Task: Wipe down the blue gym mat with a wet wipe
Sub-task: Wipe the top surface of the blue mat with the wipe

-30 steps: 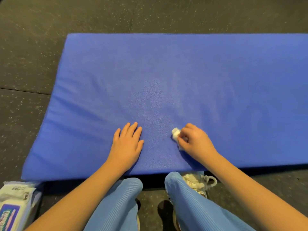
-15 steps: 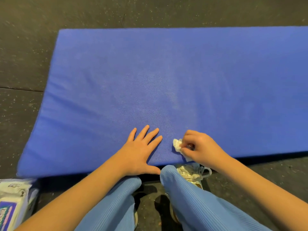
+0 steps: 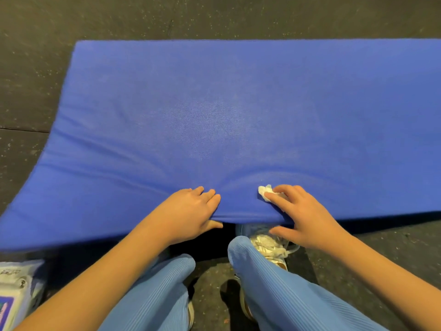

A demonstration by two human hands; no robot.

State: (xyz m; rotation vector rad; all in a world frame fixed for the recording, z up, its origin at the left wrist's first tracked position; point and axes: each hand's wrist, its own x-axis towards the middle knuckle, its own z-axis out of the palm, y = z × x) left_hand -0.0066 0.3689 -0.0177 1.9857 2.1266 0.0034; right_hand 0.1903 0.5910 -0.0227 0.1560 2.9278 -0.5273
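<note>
- Nearest my camera I count two legs [image 3: 155, 295] in pale blue ribbed trousers, knees bent, reaching towards the mat
- One pack of wipes [image 3: 16, 295] lies on the floor at the bottom left corner, cut off by the frame edge and apart from the mat
- One white laced shoe [image 3: 269, 247] shows plainly just past the right knee, tucked below the mat's near edge
- Both forearms come in from the bottom corners and converge on that near edge, two hands side by side with a gap between them
- The left hand [image 3: 188, 211] grasps the edge itself: fingers curled over the top surface, thumb tucked under the lip
- The right hand [image 3: 307, 216] lies palm down with its fingers on top and its thumb stretched out below the edge; those fingers clamp the single wet wipe [image 3: 265, 192] against the mat
- That wipe is a small white wad, poking out past the fingertips on the side facing the left hand, just in from the near edge
- One blue gym mat [image 3: 238, 115] fills the middle of my view, its long axis running left to right; the left short end is in sight, the right end runs out of frame
- Creases fan out in the cover around the two hands
- Beyond the far long edge is dark speckled floor [image 3: 214, 17]
</note>
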